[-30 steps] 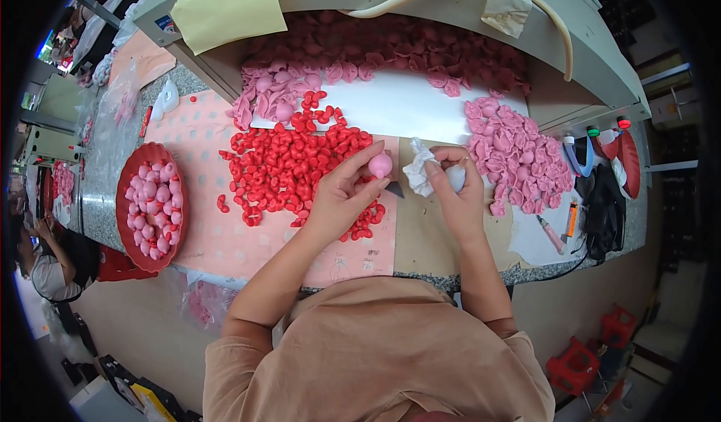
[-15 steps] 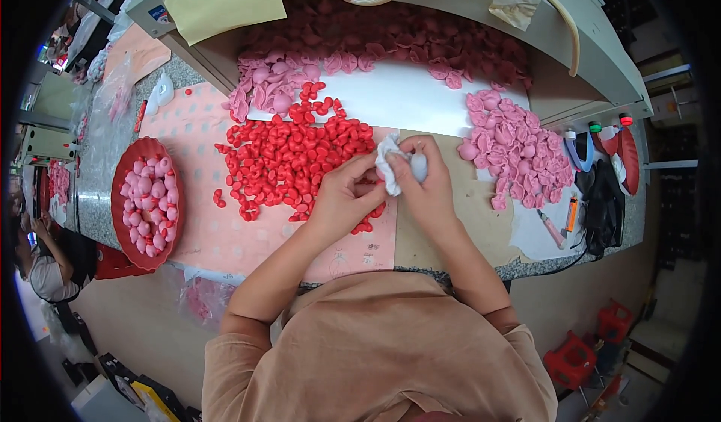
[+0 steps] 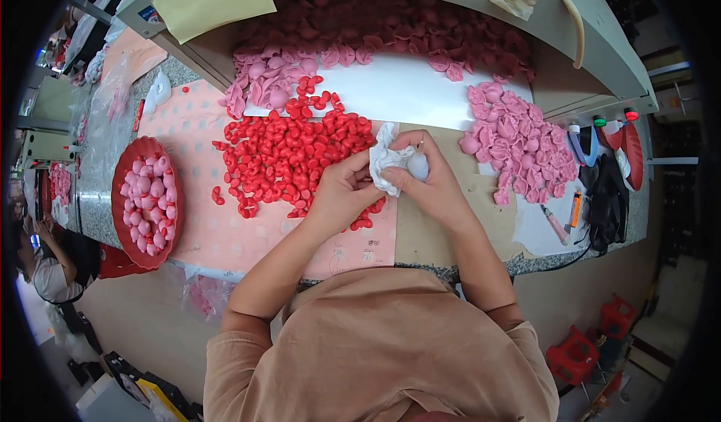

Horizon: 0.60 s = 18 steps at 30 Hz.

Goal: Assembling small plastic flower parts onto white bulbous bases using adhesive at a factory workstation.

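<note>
My right hand (image 3: 439, 189) is closed round a crumpled white cloth (image 3: 384, 160) and a pale rounded object (image 3: 417, 168), perhaps a small bottle, whose kind I cannot make out. Just to the left, my left hand (image 3: 336, 198) has its thumb and fingers pinched together against the cloth's edge; whatever sits between the fingertips is hidden. Beneath and beyond the left hand spreads a heap of small glossy red pieces (image 3: 282, 159). To the right of my hands lies a pile of pink shell-like pieces (image 3: 518, 144).
A red scalloped bowl (image 3: 120, 226) at the left holds pink balls with red parts. More pink pieces (image 3: 420, 27) lie beneath the grey hood (image 3: 601, 46). At the right are a glue tube (image 3: 554, 223), an orange-labelled tube (image 3: 576, 208) and capped bottles. Another person (image 3: 56, 260) sits far left.
The cloth has shifted slightly left and now shows more spread between my hands. My right thumb presses lower across it. The view has tilted a little.
</note>
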Each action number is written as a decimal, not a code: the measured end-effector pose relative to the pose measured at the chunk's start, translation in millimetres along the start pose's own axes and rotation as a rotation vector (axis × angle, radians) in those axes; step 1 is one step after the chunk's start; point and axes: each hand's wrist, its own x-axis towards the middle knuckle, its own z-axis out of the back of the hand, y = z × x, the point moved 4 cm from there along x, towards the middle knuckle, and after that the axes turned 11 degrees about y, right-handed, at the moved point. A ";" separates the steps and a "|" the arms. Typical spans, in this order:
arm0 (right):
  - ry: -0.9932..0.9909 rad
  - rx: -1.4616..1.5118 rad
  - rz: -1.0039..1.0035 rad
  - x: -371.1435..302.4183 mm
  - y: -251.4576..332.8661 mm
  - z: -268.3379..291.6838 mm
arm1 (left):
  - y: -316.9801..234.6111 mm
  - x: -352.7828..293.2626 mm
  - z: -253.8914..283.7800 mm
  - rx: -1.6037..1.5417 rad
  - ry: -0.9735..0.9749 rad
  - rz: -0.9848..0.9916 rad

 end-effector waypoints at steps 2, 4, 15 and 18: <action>-0.083 0.026 -0.051 -0.4 -1.6 2.2 | 3.5 2.4 -1.0 0.017 0.031 0.025; -0.166 0.050 -0.098 0.9 -1.8 9.1 | -0.8 -1.3 -4.8 0.004 0.064 -0.013; -0.386 -0.729 0.076 -11.1 25.6 41.0 | -3.6 -1.3 1.4 -0.313 0.097 0.039; -0.225 -0.262 -0.063 -13.3 15.4 31.7 | -3.5 1.4 3.9 -0.486 0.092 0.082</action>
